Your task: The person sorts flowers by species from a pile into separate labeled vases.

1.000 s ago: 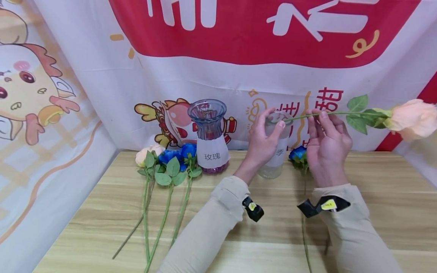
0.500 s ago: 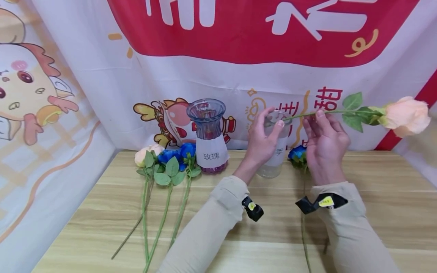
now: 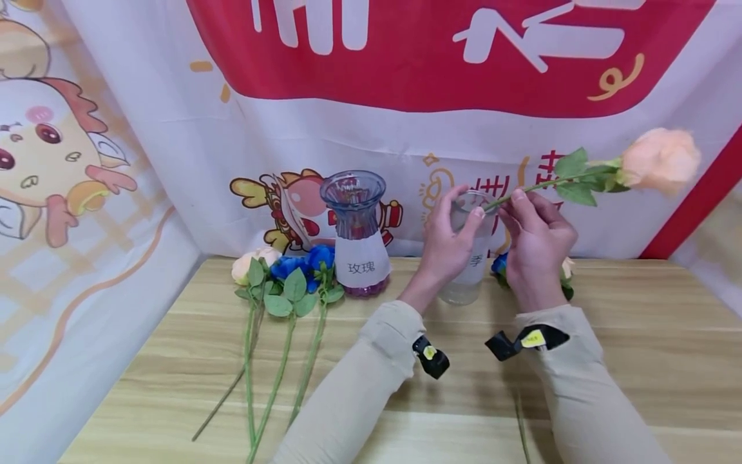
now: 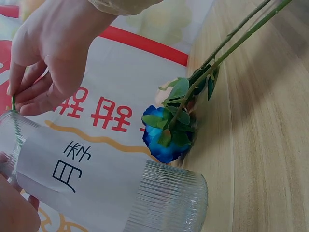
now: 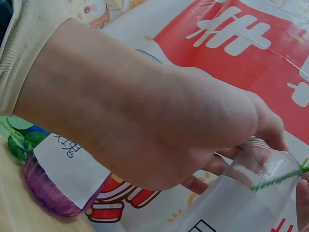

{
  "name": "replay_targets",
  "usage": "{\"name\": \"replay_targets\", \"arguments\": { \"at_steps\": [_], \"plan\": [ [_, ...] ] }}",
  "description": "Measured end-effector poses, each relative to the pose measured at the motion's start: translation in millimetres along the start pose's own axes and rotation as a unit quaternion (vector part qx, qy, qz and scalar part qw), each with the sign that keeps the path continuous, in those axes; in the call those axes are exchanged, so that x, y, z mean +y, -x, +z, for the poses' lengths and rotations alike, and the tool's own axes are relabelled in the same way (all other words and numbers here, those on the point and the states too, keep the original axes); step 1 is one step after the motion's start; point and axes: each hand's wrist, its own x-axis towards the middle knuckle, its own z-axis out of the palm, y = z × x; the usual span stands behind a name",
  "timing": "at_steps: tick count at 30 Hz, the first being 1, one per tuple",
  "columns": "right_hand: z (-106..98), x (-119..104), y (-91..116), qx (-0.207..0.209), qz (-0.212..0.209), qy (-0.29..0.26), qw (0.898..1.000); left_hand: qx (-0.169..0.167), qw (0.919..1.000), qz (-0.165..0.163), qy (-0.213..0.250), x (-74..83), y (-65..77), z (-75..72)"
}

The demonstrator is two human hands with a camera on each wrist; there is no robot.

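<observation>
My left hand (image 3: 445, 248) grips the clear ribbed glass vase (image 3: 462, 291) near its rim, thumb at the front. The vase stands upright and carries a white paper label (image 4: 72, 169). My right hand (image 3: 539, 248) pinches the green stem of a peach artificial rose (image 3: 661, 158) between thumb and fingers, just right of the vase mouth. The stem slants, its bloom up to the right. In the left wrist view, the stem's lower end (image 4: 18, 130) shows inside the vase neck. The right wrist view shows the left hand (image 5: 193, 121) around the vase top.
A blue-and-purple glass vase (image 3: 355, 222) with a white label stands to the left. Beside it lie several blue and pale flowers (image 3: 290, 267) on the wooden table (image 3: 174, 361). A blue flower (image 4: 166, 140) lies right of the clear vase. Printed cloth (image 3: 406, 135) hangs behind.
My right hand has moved left toward the vase mouth, taking the rose along. The bloom has risen and the stem slants more steeply. The left hand keeps its grip on the vase.
</observation>
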Motion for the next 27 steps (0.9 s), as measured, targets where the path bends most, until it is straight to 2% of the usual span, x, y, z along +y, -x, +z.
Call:
{"name": "replay_targets", "arguments": {
  "at_steps": [8,15,19,27],
  "plan": [
    [2.7,10.2,3.3,0.017,0.011,0.059,0.998,0.009,0.9998,0.015,-0.006,-2.7,-0.2,0.8],
    [1.9,8.0,6.8,-0.001,0.019,0.103,0.995,0.012,0.9997,0.022,-0.009,-2.6,-0.8,2.6],
    [1.1,6.3,7.0,-0.009,0.020,0.112,0.994,0.011,0.9997,0.021,-0.010,-2.3,-0.5,2.4],
    [-0.3,4.3,6.0,-0.014,0.070,0.084,0.994,0.005,0.9999,0.008,-0.005,-2.0,0.4,0.5]
  ]
}}
